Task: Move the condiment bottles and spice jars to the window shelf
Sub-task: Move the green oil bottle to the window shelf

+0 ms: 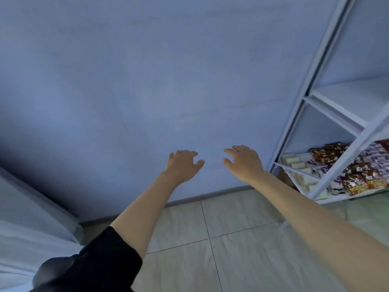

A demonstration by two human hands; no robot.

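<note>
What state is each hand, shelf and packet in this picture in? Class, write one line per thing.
left hand: empty, fingers loosely spread, held out before the wall.
right hand: empty, fingers loosely spread, held out beside the left.
upper shelf: bare where it shows.
snack packets: sealed, lying on the lower shelves.

Two hands, left (183, 163) and right (244, 160), both bare, fingers spread, holding nothing; two forearms, one black sleeve (101, 262) on the left; one white metal shelf rack (328, 114) at right, with two shelf levels showing; one upper level bare, one lower level stocked; about four brown snack packets (328, 151), several purple-and-white packets (376, 157), too crowded to count exactly; a row of some four pale wrapped items (294, 162); one blue wall; one tiled floor (231, 249).
</note>
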